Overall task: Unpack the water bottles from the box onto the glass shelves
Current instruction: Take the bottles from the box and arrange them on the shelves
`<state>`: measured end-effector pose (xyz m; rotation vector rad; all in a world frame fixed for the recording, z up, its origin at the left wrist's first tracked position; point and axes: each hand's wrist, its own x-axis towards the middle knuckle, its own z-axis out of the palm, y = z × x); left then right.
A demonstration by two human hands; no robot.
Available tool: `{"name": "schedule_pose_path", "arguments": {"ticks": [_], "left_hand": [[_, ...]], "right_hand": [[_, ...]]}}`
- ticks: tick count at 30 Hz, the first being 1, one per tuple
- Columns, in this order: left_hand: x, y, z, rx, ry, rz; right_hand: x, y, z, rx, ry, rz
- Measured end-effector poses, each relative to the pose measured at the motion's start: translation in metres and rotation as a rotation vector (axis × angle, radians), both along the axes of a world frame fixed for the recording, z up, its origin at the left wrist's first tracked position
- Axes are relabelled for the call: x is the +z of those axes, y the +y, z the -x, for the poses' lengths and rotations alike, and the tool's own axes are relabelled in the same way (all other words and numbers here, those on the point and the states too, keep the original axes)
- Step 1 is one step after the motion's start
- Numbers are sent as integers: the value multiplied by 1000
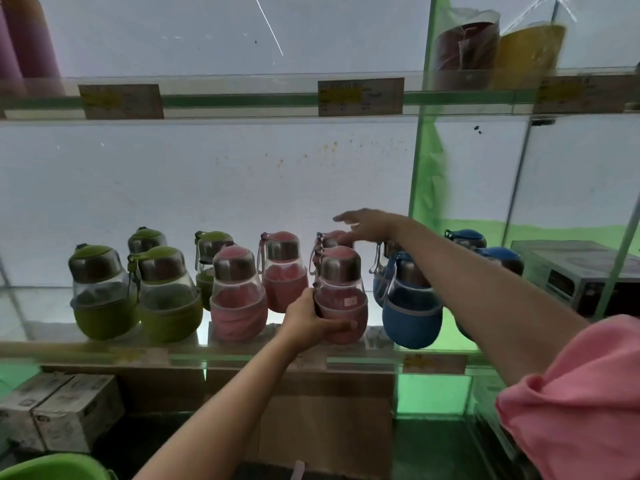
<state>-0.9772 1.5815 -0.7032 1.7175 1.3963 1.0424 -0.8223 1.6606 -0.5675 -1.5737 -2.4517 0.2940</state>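
Head view, left hand (308, 318) gripping pink bottle (341, 292), right hand (367, 225) open, fingers straight

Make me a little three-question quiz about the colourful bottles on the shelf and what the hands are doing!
1. True or false: the left hand grips a green bottle.
2. From left to right along the glass shelf, which order are the bottle colours in? A) blue, pink, green B) green, pink, blue C) pink, green, blue
3. Fill in: the right hand reaches, fingers straight, over the back ____ bottle.

Key
1. False: it grips the front pink bottle near its base.
2. B: green bottles, pink bottles, blue bottles.
3. pink
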Motion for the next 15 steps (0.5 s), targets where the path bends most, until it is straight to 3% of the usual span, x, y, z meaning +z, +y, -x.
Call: {"name": "schedule_pose_path", "arguments": {"ticks": [4, 10, 15], "left_hand": [[1, 0, 0, 3, 11, 17], [4, 6, -1, 19, 30, 68], [7, 4, -3, 19, 27, 81]], "right_hand": [[9, -20, -37, -32, 27, -90], [3, -54, -63, -59, 49, -25], [-8, -76, -71, -106, -93, 78]]}}
